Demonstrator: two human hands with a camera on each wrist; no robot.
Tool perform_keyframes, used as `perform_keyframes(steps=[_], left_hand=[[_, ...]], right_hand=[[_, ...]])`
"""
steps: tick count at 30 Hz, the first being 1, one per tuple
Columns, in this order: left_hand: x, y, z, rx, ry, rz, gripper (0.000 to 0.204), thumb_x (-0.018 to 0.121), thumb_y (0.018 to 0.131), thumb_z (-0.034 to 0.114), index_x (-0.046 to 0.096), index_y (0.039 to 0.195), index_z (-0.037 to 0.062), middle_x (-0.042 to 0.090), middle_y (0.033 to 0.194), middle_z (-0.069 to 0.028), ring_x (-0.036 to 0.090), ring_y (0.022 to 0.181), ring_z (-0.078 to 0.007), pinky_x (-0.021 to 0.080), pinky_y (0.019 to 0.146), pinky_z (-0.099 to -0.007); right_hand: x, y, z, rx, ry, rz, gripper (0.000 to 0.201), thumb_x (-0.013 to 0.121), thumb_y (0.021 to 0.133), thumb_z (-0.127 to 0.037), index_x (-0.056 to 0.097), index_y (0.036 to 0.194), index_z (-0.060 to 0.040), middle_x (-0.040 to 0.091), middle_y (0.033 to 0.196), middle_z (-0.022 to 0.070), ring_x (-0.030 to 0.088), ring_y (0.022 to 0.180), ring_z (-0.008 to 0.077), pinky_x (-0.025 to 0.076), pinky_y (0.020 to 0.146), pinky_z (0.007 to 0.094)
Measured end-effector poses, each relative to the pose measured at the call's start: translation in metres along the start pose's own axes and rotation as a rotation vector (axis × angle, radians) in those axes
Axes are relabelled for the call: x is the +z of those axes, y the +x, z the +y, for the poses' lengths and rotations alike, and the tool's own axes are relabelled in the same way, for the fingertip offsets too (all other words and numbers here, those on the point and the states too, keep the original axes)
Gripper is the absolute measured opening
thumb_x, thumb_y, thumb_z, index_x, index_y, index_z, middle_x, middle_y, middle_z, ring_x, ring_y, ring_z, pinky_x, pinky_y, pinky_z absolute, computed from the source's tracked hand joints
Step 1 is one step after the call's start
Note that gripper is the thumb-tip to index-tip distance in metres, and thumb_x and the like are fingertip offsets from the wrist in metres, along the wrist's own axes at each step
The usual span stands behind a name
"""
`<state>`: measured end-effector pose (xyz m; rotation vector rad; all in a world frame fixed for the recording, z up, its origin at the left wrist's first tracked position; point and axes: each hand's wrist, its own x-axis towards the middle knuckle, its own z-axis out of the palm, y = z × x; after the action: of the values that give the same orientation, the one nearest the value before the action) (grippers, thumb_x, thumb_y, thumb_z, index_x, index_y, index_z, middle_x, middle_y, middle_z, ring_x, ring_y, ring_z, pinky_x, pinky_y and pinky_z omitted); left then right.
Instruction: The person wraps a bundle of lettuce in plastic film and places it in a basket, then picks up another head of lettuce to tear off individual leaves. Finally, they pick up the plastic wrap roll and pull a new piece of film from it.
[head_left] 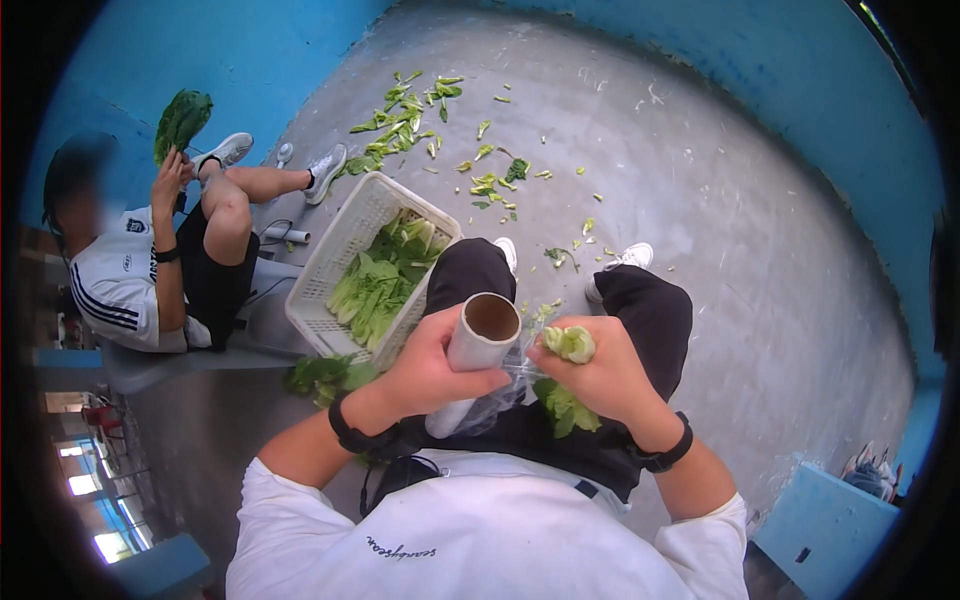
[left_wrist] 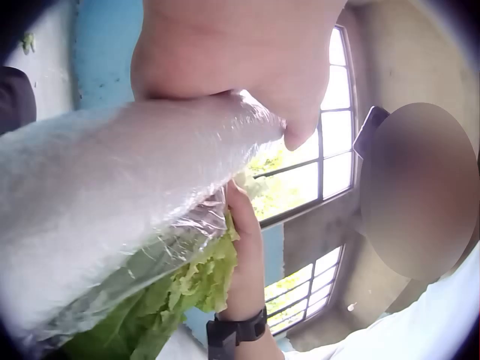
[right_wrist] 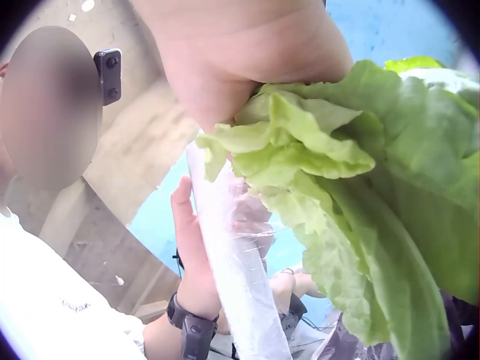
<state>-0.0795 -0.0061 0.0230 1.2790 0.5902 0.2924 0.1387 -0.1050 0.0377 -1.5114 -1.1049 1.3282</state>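
Note:
My left hand [head_left: 425, 365] grips a thick roll of clear plastic wrap [head_left: 480, 350] near its upper end, and the hollow cardboard core faces up. In my right hand [head_left: 605, 370] is a bunch of leafy lettuce [head_left: 567, 410], held round its pale cut base, with the leaves hanging below the fist. Loose film [head_left: 500, 400] stretches from the roll toward the lettuce between the hands. In the left wrist view, film lies along the lettuce leaves [left_wrist: 150, 307]. The right wrist view shows broad green leaves [right_wrist: 352, 202] beside the roll [right_wrist: 236, 262].
A white plastic crate [head_left: 325, 265] of lettuce stands left of my knees, with more leaves [head_left: 330, 375] at its near side. Trimmed leaves [head_left: 400, 125] litter the floor. At the left, a seated person [head_left: 140, 270] holds a dark green leafy bunch [head_left: 183, 122].

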Motion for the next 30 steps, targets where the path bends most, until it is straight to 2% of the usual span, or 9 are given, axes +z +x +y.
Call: perform_keyframes(steps=[1, 4, 13, 16, 19, 22, 25, 26, 30], left_hand=[[0.002, 0.000, 0.003, -0.033, 0.057, 0.017, 0.051, 0.080, 0.075, 0.008, 0.059, 0.121, 0.0046, 0.058, 0.120, -0.0040, 0.056, 0.103, -0.0132, 0.046, 0.090, -0.0295], [0.003, 0.003, 0.002, 0.153, 0.155, 0.052, 0.045, 0.080, 0.075, 0.006, 0.062, 0.117, 0.0051, 0.061, 0.114, -0.0038, 0.059, 0.101, -0.0138, 0.046, 0.092, -0.0308], [0.005, -0.004, 0.006, 0.103, 0.055, -0.023, 0.048, 0.081, 0.071, 0.005, 0.065, 0.116, 0.0046, 0.064, 0.119, -0.0075, 0.061, 0.107, -0.0165, 0.047, 0.097, -0.0325], [0.001, 0.000, 0.013, 0.368, 0.367, -0.034, 0.047, 0.081, 0.069, 0.005, 0.066, 0.113, 0.0043, 0.066, 0.117, -0.0076, 0.063, 0.107, -0.0177, 0.047, 0.096, -0.0337], [0.003, -0.006, 0.015, 0.292, 0.207, -0.006, 0.045, 0.080, 0.066, 0.004, 0.067, 0.110, 0.0026, 0.069, 0.110, -0.0080, 0.065, 0.110, -0.0193, 0.047, 0.101, -0.0363], [0.002, -0.008, 0.017, 0.301, 0.066, -0.047, 0.039, 0.078, 0.071, 0.004, 0.065, 0.107, 0.0000, 0.070, 0.101, -0.0095, 0.068, 0.109, -0.0235, 0.047, 0.105, -0.0420], [-0.003, -0.017, 0.010, 0.205, -0.132, -0.015, 0.036, 0.077, 0.082, 0.026, 0.060, 0.105, 0.0037, 0.067, 0.101, -0.0110, 0.068, 0.106, -0.0330, 0.044, 0.108, -0.0528], [-0.005, -0.018, 0.011, 0.212, -0.124, -0.036, 0.041, 0.077, 0.084, 0.031, 0.057, 0.108, 0.0046, 0.067, 0.099, -0.0109, 0.069, 0.105, -0.0324, 0.044, 0.108, -0.0542], [-0.009, -0.022, 0.015, 0.220, -0.188, -0.086, 0.042, 0.078, 0.083, 0.033, 0.057, 0.107, 0.0051, 0.068, 0.099, -0.0125, 0.068, 0.106, -0.0328, 0.044, 0.108, -0.0546]], right_hand=[[0.001, 0.000, 0.000, -0.008, 0.001, 0.014, 0.014, 0.075, 0.086, -0.009, 0.068, 0.080, 0.0018, 0.061, 0.065, 0.0012, 0.052, 0.062, 0.0060, 0.045, 0.060, 0.0264], [0.002, -0.001, -0.004, -0.051, -0.029, 0.118, 0.015, 0.076, 0.085, -0.010, 0.068, 0.079, 0.0019, 0.062, 0.065, 0.0026, 0.053, 0.062, 0.0068, 0.045, 0.059, 0.0266], [0.001, -0.003, 0.003, -0.060, -0.051, 0.116, 0.023, 0.079, 0.085, -0.016, 0.065, 0.079, 0.0020, 0.060, 0.062, 0.0064, 0.049, 0.058, 0.0086, 0.044, 0.055, 0.0299], [-0.001, 0.000, 0.007, -0.029, -0.147, 0.136, 0.025, 0.079, 0.085, -0.017, 0.065, 0.078, 0.0023, 0.060, 0.061, 0.0088, 0.048, 0.057, 0.0108, 0.044, 0.055, 0.0316], [-0.003, 0.001, 0.007, 0.041, -0.124, 0.086, 0.025, 0.079, 0.084, -0.017, 0.065, 0.079, 0.0032, 0.059, 0.061, 0.0113, 0.047, 0.056, 0.0131, 0.045, 0.056, 0.0333], [-0.002, 0.001, 0.005, 0.079, -0.180, 0.040, 0.026, 0.078, 0.084, -0.017, 0.064, 0.079, 0.0040, 0.058, 0.060, 0.0116, 0.047, 0.055, 0.0138, 0.045, 0.056, 0.0344], [-0.006, 0.002, 0.005, 0.126, -0.216, 0.015, 0.025, 0.077, 0.085, -0.017, 0.065, 0.079, 0.0044, 0.057, 0.059, 0.0114, 0.046, 0.055, 0.0142, 0.044, 0.056, 0.0346], [-0.008, 0.002, 0.006, 0.135, -0.224, 0.018, 0.025, 0.077, 0.085, -0.017, 0.064, 0.079, 0.0044, 0.056, 0.059, 0.0108, 0.046, 0.055, 0.0138, 0.044, 0.056, 0.0346], [-0.020, 0.002, 0.017, 0.178, -0.215, 0.029, 0.026, 0.077, 0.084, -0.017, 0.064, 0.079, 0.0040, 0.056, 0.060, 0.0073, 0.046, 0.056, 0.0115, 0.044, 0.056, 0.0337]])
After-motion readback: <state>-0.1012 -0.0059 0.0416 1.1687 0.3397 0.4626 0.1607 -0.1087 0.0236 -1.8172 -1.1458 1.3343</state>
